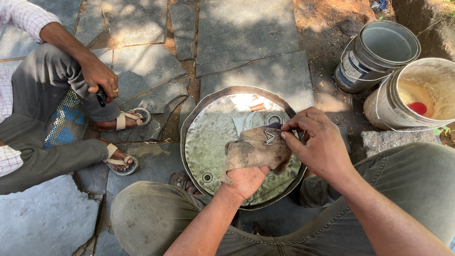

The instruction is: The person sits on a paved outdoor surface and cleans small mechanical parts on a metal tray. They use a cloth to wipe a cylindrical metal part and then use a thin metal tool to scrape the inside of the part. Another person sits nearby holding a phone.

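- A person sits on stone paving, knees spread, looking down at a round, dented metal drum lid (pixel 208 137) lying flat between their legs.
- The left hand (pixel 246 180) rises from the near edge of the drum lid, closed around the bunched bottom of a dirty brown cloth (pixel 256 149) and holding it up above the lid's right half.
- On the upper right of the cloth lies a small bent metal piece (pixel 269 138), thin and angular; its longer line slants up to the right, towards the right hand.
- The right hand (pixel 317 142) comes in from the lid's right side, wrist bent, palm down. Thumb and forefinger are pinched together at the cloth's top right edge, touching or just beside the metal piece; the other fingers curl loosely. Whether it grips the piece or only the cloth cannot be told.
- The right hand is the nearer of the two to the metal piece; the left is below it, under the cloth.
- A hexagonal nut (pixel 274 118) rests on the lid just beyond the cloth.
- Right of and beyond the lid stand two buckets: a grey one (pixel 379 54) and a cream one (pixel 417 95) with something red inside.
- Left of the lid sits another person in sandals, whose hand (pixel 99 76) holds a small dark object.
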